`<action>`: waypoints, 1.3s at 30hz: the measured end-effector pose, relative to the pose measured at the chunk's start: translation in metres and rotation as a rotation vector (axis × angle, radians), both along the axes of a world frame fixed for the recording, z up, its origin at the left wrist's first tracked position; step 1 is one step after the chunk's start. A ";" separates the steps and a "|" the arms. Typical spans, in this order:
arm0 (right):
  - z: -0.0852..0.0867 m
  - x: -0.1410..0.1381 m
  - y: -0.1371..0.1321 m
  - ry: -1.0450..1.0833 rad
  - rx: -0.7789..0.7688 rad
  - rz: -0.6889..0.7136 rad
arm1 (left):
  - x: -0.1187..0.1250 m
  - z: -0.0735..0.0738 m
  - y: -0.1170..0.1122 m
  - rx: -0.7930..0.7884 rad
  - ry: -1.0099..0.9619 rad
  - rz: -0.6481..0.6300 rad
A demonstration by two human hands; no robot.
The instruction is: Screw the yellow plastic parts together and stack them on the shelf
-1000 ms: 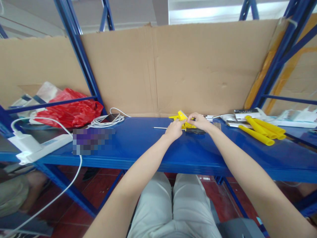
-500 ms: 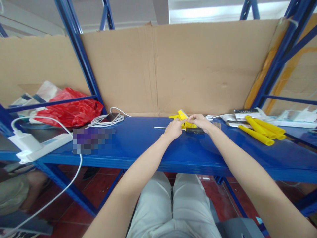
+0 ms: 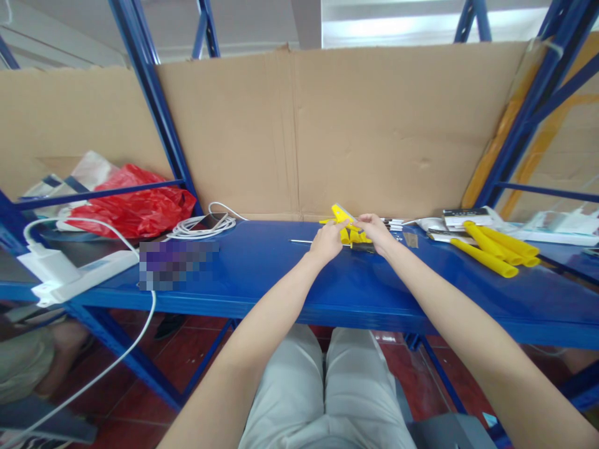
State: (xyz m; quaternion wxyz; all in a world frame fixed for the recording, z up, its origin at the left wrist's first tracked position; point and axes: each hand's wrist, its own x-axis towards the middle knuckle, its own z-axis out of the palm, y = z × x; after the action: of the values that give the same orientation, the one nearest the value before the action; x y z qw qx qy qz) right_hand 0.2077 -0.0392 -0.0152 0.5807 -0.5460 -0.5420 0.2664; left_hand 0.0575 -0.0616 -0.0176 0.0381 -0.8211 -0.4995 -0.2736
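Near the back of the blue shelf, a yellow plastic piece (image 3: 341, 214) with a pale grey edge is held tilted between my two hands. My left hand (image 3: 327, 242) is closed on its lower left side, while the fingers of my right hand (image 3: 375, 232) pinch its right end. More yellow pieces (image 3: 355, 237) lie just beneath my fingers, partly hidden. Below them a screwdriver (image 3: 361, 247) rests on the shelf, its dark handle under my right hand and its thin shaft pointing left.
Several yellow tubes (image 3: 491, 246) lie at the right beside small boxes (image 3: 465, 217). On the left are a red plastic bag (image 3: 135, 199), a coiled white cable (image 3: 201, 227) and a power strip (image 3: 93, 274). A cardboard sheet (image 3: 365, 131) stands along the back.
The yellow piece has tilted further and shifted slightly up and left. My right hand has moved a little left, uncovering more of a small brown patch on the shelf.
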 end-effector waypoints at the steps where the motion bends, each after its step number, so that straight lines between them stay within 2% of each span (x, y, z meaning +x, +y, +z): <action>1: 0.002 0.001 -0.002 0.030 -0.023 -0.010 | 0.000 0.000 0.000 -0.002 -0.011 -0.003; 3: 0.005 0.001 -0.006 0.074 -0.083 0.012 | -0.001 0.001 0.001 -0.005 -0.031 -0.011; 6: 0.010 0.001 -0.011 0.014 -0.151 0.097 | -0.002 0.002 0.001 -0.004 -0.055 -0.020; 9: 0.012 0.000 -0.013 -0.023 -0.185 0.110 | -0.002 0.003 0.000 -0.017 -0.043 -0.016; 17: 0.008 0.004 -0.007 -0.056 -0.141 0.087 | -0.004 0.000 -0.005 -0.102 0.172 -0.012; 21: 0.004 0.010 -0.001 -0.057 -0.132 0.120 | -0.006 -0.001 -0.004 -0.114 0.185 -0.025; 24: 0.005 0.017 -0.001 -0.029 -0.146 0.215 | -0.007 0.000 -0.003 -0.101 0.135 -0.035; 28: 0.008 0.039 0.000 -0.030 -0.168 0.434 | -0.006 0.000 -0.002 -0.102 0.026 -0.054; 29: 0.008 0.045 0.002 -0.049 -0.173 0.444 | -0.006 0.000 -0.001 -0.105 -0.007 -0.059; 31: 0.008 0.060 0.008 -0.121 -0.140 0.347 | -0.005 0.000 0.001 -0.109 -0.084 -0.059; 34: 0.003 0.083 0.016 -0.374 -0.089 -0.043 | -0.004 -0.001 0.006 -0.112 -0.217 -0.042; 37: -0.003 0.104 0.019 -0.695 -0.246 -0.372 | -0.006 0.000 0.011 -0.147 -0.376 -0.049; 39: -0.007 0.113 0.018 -0.821 -0.317 -0.461 | -0.005 0.001 0.012 -0.252 -0.510 -0.073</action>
State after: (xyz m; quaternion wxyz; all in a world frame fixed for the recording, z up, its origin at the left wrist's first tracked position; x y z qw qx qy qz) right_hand 0.3209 -0.0212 -0.0218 0.2730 -0.7929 -0.5441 -0.0268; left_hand 0.0524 -0.0496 -0.0168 -0.2011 -0.7414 -0.4933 -0.4080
